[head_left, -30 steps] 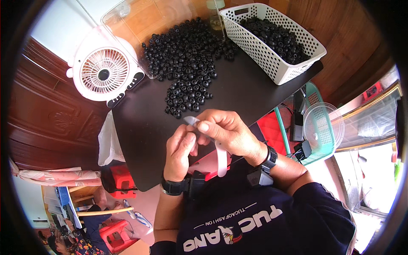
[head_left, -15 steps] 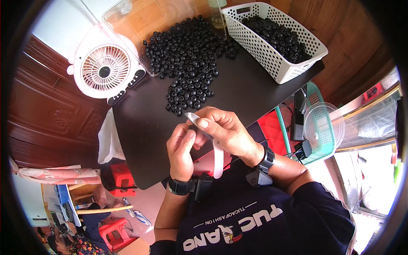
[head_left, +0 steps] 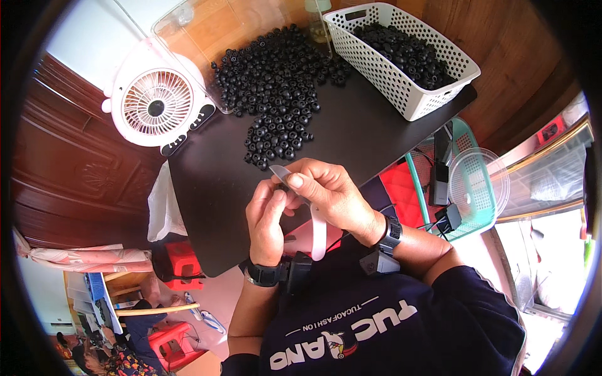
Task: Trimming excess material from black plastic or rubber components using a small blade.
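My right hand (head_left: 335, 195) is closed around a small knife (head_left: 319, 232) with a pale pink handle. Its blade tip sticks out past my thumb toward the far side, and the handle hangs down below my fingers toward my shirt. Right beside the blade, my left hand (head_left: 266, 220) has its thumb and fingers bent in a pinch. A small black part seems to be held there, mostly covered by the fingers. Just beyond both hands lies a heap of small round black parts with holes (head_left: 269, 88), spread over the dark table (head_left: 213, 188).
At the far right of the table stands a white perforated basket (head_left: 382, 74) filled with similar black parts. A pink-white fan (head_left: 157, 103) is at the left. Beside the table's right edge sits a green basket (head_left: 483, 213) with black adapters and a clear lid. Red stools stand lower left.
My right hand and the knife have shifted slightly, with the handle swinging a little to the left. The dark bit between my fingers is less visible. The left hand stays nearly in place.
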### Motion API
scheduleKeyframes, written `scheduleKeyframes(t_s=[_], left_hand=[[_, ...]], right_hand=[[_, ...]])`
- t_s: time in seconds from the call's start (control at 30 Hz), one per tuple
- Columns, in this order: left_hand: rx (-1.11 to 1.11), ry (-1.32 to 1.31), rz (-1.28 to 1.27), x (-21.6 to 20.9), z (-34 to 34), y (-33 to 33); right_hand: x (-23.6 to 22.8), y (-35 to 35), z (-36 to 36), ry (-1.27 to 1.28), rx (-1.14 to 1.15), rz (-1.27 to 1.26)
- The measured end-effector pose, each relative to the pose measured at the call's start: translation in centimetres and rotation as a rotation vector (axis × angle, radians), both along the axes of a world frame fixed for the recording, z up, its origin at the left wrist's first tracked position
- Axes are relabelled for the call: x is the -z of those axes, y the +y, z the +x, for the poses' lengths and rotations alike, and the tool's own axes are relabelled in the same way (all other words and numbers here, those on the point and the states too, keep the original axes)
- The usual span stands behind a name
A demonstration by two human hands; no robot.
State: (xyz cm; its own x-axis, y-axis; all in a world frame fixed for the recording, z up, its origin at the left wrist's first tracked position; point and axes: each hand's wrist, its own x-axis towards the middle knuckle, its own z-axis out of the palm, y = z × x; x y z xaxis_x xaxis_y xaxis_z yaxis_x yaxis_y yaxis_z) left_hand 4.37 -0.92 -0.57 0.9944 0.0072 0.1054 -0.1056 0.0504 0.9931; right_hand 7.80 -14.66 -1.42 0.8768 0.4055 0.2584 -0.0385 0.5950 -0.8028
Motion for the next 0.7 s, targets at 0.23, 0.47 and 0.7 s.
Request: scheduleKeyframes(t_s=[0.23, 0.47, 0.7], left_hand=[[-0.051, -0.037, -0.105, 0.3, -0.2, 0.1], [0.123, 0.006, -0.343, 0.4, -0.5, 0.3], [0.227, 0.119, -0.519, 1.3, -0.7, 0.4]], right_hand=[[-0.4, -0.2, -0.3, 0.016, -0.046, 0.052], [0.1, -2.1, 0.4, 0.128, -0.114, 0.056], [0.4, -1.1, -0.1, 0.193, -0.237, 0.096]])
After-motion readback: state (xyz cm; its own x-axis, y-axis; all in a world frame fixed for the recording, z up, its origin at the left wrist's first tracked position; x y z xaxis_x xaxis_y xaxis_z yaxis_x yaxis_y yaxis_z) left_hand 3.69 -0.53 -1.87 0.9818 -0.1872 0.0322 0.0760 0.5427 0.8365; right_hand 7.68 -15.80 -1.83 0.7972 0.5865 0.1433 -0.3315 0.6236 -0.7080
